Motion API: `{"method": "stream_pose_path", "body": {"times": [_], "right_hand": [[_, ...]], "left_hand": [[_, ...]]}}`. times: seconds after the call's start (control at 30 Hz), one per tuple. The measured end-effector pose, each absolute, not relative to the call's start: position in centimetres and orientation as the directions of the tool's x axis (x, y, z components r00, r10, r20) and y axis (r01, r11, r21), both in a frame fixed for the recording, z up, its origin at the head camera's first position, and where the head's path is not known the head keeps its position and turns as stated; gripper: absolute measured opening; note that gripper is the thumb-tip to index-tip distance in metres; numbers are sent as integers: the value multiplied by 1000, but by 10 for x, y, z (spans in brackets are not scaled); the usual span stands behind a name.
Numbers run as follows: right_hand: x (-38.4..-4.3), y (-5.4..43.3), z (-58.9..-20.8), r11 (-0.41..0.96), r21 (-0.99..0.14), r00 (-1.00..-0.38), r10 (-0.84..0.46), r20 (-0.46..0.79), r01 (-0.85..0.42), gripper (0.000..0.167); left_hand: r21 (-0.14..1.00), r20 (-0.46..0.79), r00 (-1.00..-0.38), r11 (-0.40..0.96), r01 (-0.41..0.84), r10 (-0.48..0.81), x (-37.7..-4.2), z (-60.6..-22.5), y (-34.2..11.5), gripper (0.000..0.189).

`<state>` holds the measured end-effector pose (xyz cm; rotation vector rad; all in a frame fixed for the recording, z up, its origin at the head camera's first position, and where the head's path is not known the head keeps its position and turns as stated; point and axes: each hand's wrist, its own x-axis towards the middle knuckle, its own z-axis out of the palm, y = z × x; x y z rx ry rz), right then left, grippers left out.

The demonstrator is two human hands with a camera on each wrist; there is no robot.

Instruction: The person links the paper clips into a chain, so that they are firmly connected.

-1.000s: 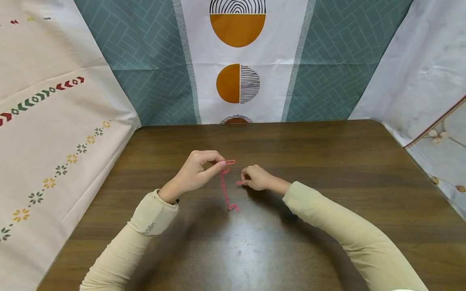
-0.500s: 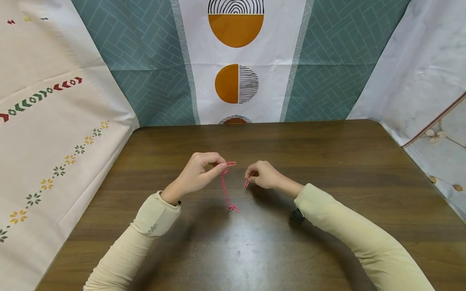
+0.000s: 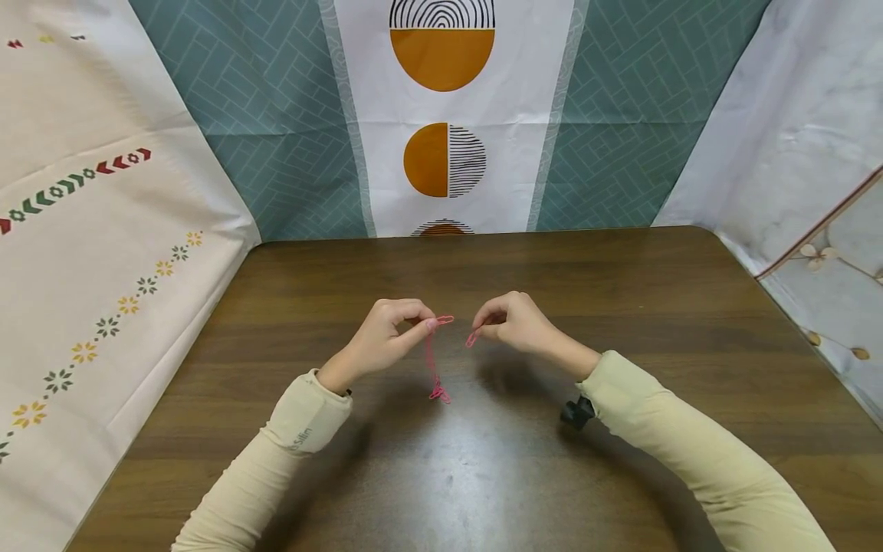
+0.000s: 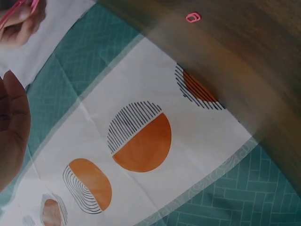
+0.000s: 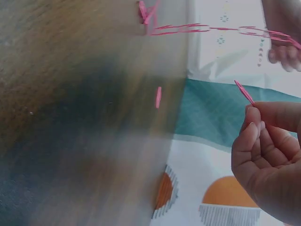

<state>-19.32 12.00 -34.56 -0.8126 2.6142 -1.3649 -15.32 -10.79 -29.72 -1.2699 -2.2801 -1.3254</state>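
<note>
In the head view my left hand [image 3: 391, 336] pinches the top of a chain of pink paper clips [image 3: 433, 363] between thumb and forefinger. One clip sticks out to the right of the fingertips, and the chain's lower end lies bunched near the tabletop. Just to the right, my right hand [image 3: 522, 325] pinches a single pink paper clip [image 3: 472, 339], tilted downward and apart from the chain. That same clip [image 5: 244, 92] shows clearly in the right wrist view, with the hanging chain [image 5: 225, 28] beyond it.
A loose pink paper clip [image 4: 193, 17] lies on the brown wooden table [image 3: 552, 268]; the right wrist view shows this clip [image 5: 158, 97] too. Patterned cloths hang behind the table [image 3: 448, 153] and along both sides.
My right hand has risen from the tabletop with its paper clip, which has turned from level to slanting down. My left hand has shifted slightly right and nearer with the chain.
</note>
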Motion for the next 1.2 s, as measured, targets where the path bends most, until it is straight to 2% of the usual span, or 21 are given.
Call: {"method": "stream_pose_path", "body": {"times": [0.3, 0.47, 0.57, 0.77, 1.0, 1.2], "right_hand": [[-186, 125, -334, 377, -871, -886, -447, 127, -315, 4], [-184, 126, -330, 349, -887, -884, -452, 123, -302, 4], [-183, 126, -328, 330, -886, -877, -456, 153, -327, 6], [-179, 125, -325, 300, -870, -861, -453, 231, -391, 6], [-176, 124, -325, 261, -839, -827, -455, 329, -477, 8], [-173, 124, -324, 244, -832, -818, -453, 356, -498, 8]], "left_hand": [[602, 545, -607, 234, 763, 578, -154, -302, -104, 11], [610, 544, -602, 217, 762, 584, -169, -325, -107, 12], [624, 533, -612, 217, 751, 584, -175, -335, -107, 12], [676, 471, -670, 253, 692, 574, -175, -334, -99, 12], [718, 429, -702, 256, 647, 569, -158, -308, -90, 14], [740, 394, -723, 271, 616, 567, -157, -306, -87, 15]]}}
